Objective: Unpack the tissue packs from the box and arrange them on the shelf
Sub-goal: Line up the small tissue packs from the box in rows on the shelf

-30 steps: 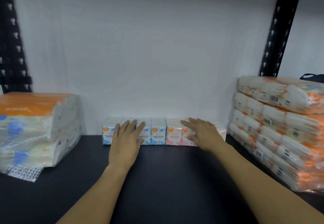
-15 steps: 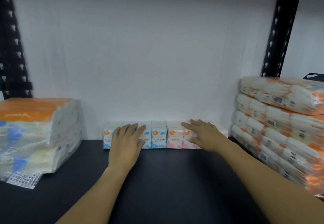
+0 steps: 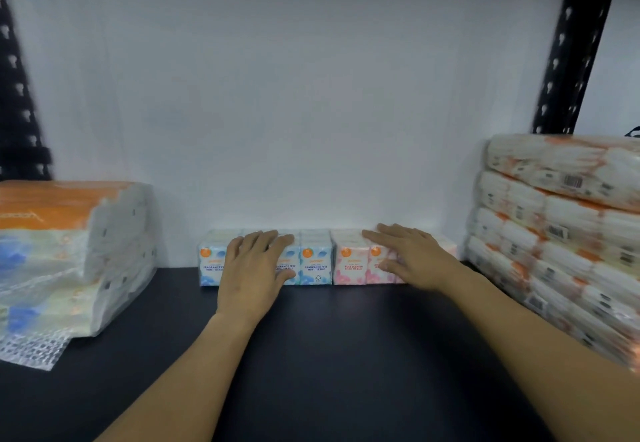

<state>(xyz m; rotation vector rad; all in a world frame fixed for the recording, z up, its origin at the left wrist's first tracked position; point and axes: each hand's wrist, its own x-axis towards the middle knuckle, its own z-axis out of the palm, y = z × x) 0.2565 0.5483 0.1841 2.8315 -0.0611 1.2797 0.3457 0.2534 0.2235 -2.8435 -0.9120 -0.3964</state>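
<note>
Fingers of the left hand are lying straight and a little spread over the top front edge of the blue mini tissue packs, with the palm hanging in front of their faces — nothing is being gripped. Over on the pink mini tissue packs, the right hand is resting flat in the same way, its fingers straight and pointing left across the tops, its thumb touching a front face. Both sets of packs are standing upright in one row at the back of the black shelf, against the white wall. Large wrapped tissue bundles are sitting at the left and stacked at the right — well apart from the hands.
</note>
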